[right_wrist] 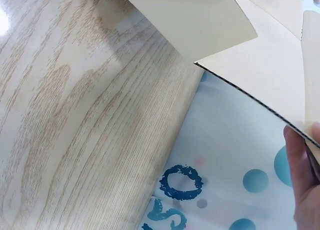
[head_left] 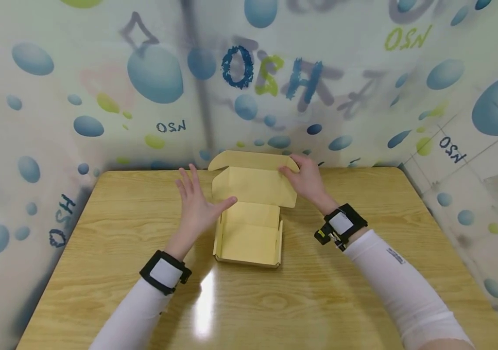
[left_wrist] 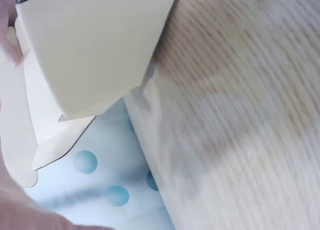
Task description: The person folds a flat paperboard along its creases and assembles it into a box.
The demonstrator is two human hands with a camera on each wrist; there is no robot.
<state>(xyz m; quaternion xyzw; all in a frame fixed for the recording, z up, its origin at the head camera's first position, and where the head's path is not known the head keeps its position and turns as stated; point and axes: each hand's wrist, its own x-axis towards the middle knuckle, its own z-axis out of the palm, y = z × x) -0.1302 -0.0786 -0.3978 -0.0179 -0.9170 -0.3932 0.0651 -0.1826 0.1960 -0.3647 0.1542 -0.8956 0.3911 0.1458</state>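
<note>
A small tan cardboard box (head_left: pixel 249 243) stands on the wooden table with its lid (head_left: pixel 255 186) raised at the back. My right hand (head_left: pixel 307 180) pinches the lid's upper right corner between thumb and fingers; the right wrist view shows those fingers (right_wrist: pixel 300 162) at the lid's edge. Beside the box's left side my left hand (head_left: pixel 197 206) is spread, fingers straight up and thumb reaching across the lid's lower left corner. In the left wrist view, the box's side wall (left_wrist: pixel 95 45) fills the upper left, with part of the left hand (left_wrist: pixel 25 210) below it.
The wooden table (head_left: pixel 340 291) ends at the back against a wall sheet (head_left: pixel 157 146) printed with blue and green dots and letters. The lid stands close to that back edge. A light reflection lies on the table in front of the box.
</note>
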